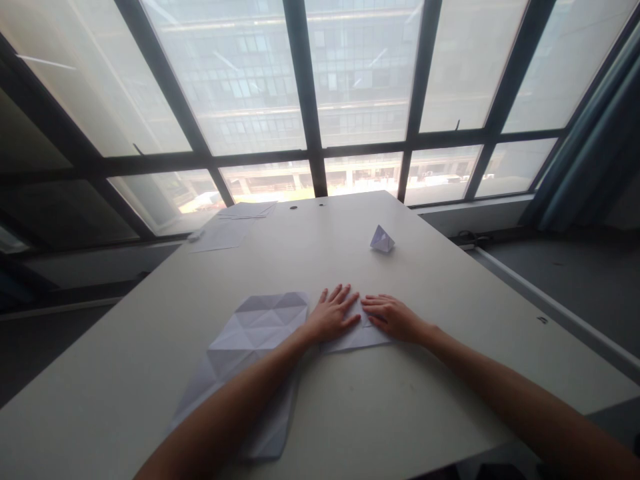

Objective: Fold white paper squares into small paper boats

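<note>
Near the middle of the frame, a sheet of white paper (350,345) lies flat on the worktop (430,413), partly hidden under both hands. The left hand (334,317) presses on it with fingers spread and straight, gripping nothing. The right hand (393,315) rests at its right side, fingers close together and slightly bent; whether they pinch an edge, I cannot tell.

The likeliest fault is a crooked crease: if the left palm eases off while the right fingers press, the sheet could skid on the smooth worktop and its layers slip out of line. Uneven pressure might also leave a soft or doubled fold.

The creased sheet (267,317) at lower centre-left runs beneath the left forearm (250,393); a sideways sweep of that arm could drag or crumple it. The small folded paper pyramid (382,239), right of centre and beyond the hands, stands well apart, but being light it could tip if a reaching hand brushed it.
</note>
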Motion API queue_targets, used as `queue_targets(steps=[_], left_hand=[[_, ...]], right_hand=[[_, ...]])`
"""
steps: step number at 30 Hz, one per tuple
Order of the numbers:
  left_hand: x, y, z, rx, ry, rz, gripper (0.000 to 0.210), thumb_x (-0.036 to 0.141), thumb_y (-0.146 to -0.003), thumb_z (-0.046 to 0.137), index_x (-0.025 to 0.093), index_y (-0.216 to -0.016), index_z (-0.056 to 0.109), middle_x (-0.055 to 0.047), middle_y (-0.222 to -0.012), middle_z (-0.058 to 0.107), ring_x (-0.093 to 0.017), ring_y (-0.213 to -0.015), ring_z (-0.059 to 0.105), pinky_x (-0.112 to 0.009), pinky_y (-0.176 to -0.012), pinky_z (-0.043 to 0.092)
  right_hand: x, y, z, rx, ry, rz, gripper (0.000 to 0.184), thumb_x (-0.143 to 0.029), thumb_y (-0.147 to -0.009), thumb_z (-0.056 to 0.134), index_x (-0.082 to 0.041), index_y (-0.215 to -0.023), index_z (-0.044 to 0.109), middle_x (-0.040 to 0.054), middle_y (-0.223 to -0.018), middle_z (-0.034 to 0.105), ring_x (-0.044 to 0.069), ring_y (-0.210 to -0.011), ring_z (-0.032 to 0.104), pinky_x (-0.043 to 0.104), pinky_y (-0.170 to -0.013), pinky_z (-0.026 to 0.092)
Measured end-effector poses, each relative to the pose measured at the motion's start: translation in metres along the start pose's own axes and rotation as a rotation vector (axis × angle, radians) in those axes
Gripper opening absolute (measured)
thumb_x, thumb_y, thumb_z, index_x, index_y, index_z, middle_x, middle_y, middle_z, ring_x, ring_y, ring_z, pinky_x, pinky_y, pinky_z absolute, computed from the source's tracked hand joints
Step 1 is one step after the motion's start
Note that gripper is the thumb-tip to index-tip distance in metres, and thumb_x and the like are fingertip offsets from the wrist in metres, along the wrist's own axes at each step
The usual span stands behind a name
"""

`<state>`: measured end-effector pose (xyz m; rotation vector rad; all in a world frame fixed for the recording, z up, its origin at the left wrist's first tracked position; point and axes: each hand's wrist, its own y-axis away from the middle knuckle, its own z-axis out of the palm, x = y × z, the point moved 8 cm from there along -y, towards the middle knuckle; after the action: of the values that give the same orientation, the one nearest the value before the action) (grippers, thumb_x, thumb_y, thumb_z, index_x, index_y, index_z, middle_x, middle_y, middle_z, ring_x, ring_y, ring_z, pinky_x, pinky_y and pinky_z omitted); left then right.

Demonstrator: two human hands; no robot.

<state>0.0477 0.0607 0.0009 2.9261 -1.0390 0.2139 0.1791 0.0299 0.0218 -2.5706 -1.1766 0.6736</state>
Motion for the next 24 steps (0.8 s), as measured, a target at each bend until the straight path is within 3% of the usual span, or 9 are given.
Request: queue_targets(steps=[4,12,19,24], left_hand=[[-0.0002,-0.0004,0.0002,-0.009,0.0,-0.008,0.069,0.066,-0.093,0.026,0.03,-0.152,0.023,-0.007,-0.16,0.015,-0.029,-0.148,0.008,-0.055,-0.116,0.007],[0.0,-0.0001,-0.0011,-0.018,0.011,0.003,0.062,0.065,-0.094,0.028,0.039,-0.15,0.026,-0.006,-0.161,0.014,-0.03,-0.147,0.009,-0.057,-0.115,0.009],[-0.0007,-0.0012,0.0007,-0.001,-0.008,0.0,0.066,0.064,-0.094,0.028,0.032,-0.151,0.026,-0.006,-0.16,0.016,-0.03,-0.147,0.01,-0.055,-0.115,0.009],[-0.0023,-0.0013,0.0023,0.03,-0.019,0.003,0.073,0.066,-0.093,0.025,0.023,-0.153,0.022,-0.009,-0.16,0.017,-0.028,-0.147,0.011,-0.052,-0.117,0.009]], right_hand=[[0.0004,0.0004,0.0003,-0.017,0.004,0.004,0.033,-0.02,-0.091,0.053,-0.025,-0.122,0.064,0.0077,-0.133,0.06,0.025,-0.125,0.054,0.043,-0.106,0.04],[-0.0026,-0.0003,-0.0035,0.003,-0.019,-0.003,0.034,-0.017,-0.09,0.054,-0.025,-0.122,0.064,0.0079,-0.131,0.062,0.024,-0.125,0.054,0.043,-0.107,0.04],[-0.001,0.0006,-0.0006,-0.025,-0.01,0.017,0.035,-0.02,-0.092,0.052,-0.024,-0.125,0.062,0.0077,-0.135,0.059,0.024,-0.126,0.053,0.043,-0.108,0.038],[0.0046,0.0027,0.0058,-0.096,-0.007,0.077,0.043,-0.028,-0.096,0.046,-0.024,-0.138,0.051,0.0091,-0.145,0.047,0.025,-0.136,0.041,0.048,-0.113,0.03]])
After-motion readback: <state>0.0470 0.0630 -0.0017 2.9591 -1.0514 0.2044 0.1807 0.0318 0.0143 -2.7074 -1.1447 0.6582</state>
